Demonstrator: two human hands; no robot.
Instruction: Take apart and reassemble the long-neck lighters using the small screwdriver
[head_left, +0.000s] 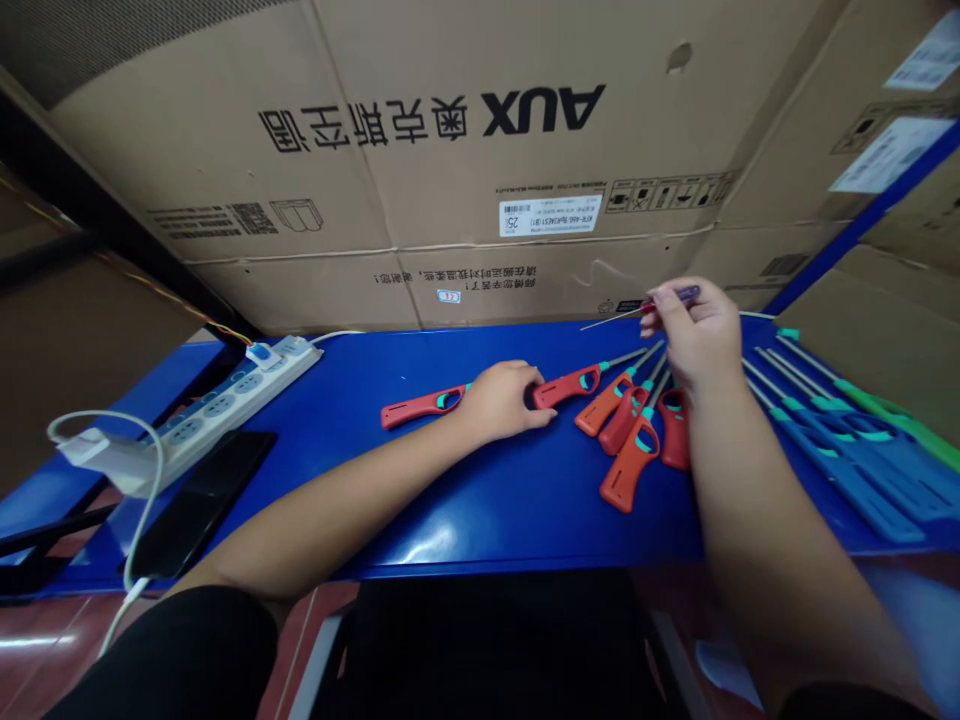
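Note:
My right hand (701, 330) is raised above the blue table and closed round the dark handle of a thin screwdriver (611, 318), whose shaft points left. On the table, my left hand (506, 400) has its fingers and thumb round the butt end of a red long-necked lighter (568, 388), whose nozzle points right. Another red lighter (420, 407) lies to the left, its front end hidden behind that hand. Several red and orange lighters (630, 470) are fanned out between my hands, one partly covered by my right wrist.
Several blue lighters (855, 475) and a green one (900, 410) lie at the right. A white power strip (217, 405) and a black phone (202, 500) are at the left, with a white cable. A large cardboard box (450, 200) stands behind the blue table (450, 530).

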